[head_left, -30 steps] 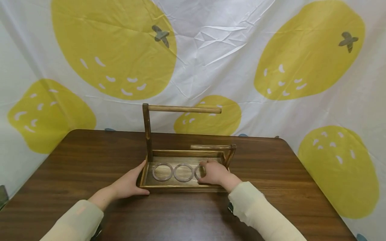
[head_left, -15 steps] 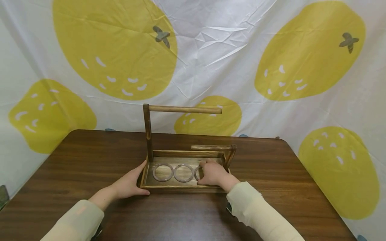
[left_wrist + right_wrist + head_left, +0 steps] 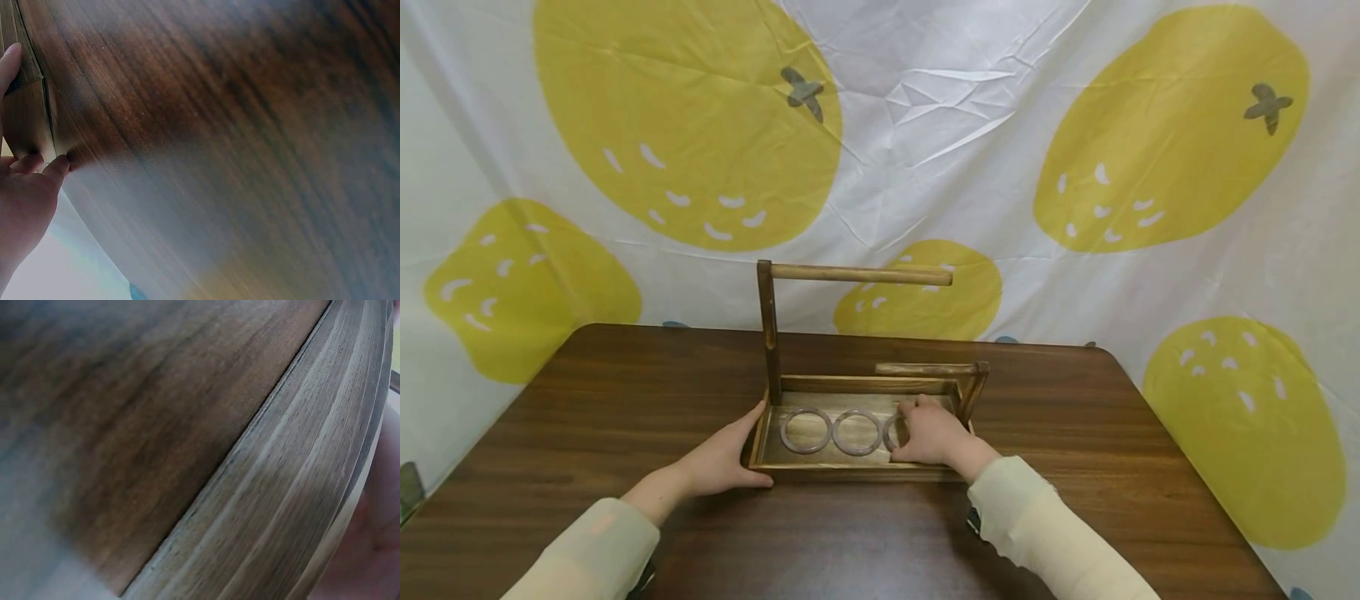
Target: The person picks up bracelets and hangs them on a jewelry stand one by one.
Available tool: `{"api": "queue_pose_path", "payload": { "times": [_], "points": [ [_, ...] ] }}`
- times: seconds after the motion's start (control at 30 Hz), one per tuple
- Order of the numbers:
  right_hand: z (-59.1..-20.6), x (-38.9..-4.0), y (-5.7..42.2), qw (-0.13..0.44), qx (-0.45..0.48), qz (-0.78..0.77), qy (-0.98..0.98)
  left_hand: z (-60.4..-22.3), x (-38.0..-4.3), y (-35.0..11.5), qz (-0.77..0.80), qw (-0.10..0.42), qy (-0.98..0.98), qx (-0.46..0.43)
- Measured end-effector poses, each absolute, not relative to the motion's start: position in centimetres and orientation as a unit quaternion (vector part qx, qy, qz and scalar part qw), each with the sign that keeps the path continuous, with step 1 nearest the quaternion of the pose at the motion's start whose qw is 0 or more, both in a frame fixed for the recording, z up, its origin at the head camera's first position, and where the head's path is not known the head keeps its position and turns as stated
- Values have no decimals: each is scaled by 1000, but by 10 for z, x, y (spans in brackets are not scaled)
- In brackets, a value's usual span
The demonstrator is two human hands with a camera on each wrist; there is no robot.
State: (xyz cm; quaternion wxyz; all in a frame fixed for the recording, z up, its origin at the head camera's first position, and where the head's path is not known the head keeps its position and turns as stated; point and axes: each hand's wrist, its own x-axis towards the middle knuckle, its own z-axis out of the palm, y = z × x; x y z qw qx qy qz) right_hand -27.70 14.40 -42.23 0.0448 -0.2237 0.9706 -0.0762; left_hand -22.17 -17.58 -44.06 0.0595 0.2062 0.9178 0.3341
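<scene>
A rectangular wooden tray (image 3: 850,474) stands on the table, with a tall post and bar (image 3: 857,273) at its left end and a short one (image 3: 925,368) at its right. Three translucent, purplish bangles lie in a row inside: a left one (image 3: 783,431), a middle one (image 3: 857,452) and a right one (image 3: 887,433). My left hand (image 3: 722,458) grips the tray's left end, thumb at the front corner. Reaching inside, my right hand (image 3: 934,433) holds the right bangle between thumb and fingers and covers much of it. The right wrist view shows mainly the tray's front wall (image 3: 262,500).
The brown wooden table (image 3: 625,392) extends around the tray on all sides. Behind it hangs a white cloth (image 3: 925,183) printed with large yellow fruit. Both bars overhang the tray, the short one close to my right hand.
</scene>
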Motion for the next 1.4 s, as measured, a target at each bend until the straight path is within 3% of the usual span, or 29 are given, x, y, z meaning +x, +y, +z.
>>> {"api": "queue_pose_path", "payload": {
  "times": [0.3,0.7,1.4],
  "points": [
    [-425,-271,149,38,-217,-132,966,-441,-221,-175,335,63,918,202],
    [-422,-263,156,-20,-226,-181,957,-442,-221,-175,335,58,918,203],
    [-411,-251,162,-14,-219,-221,950,-441,-223,-176,332,60,919,205]
  ]
}}
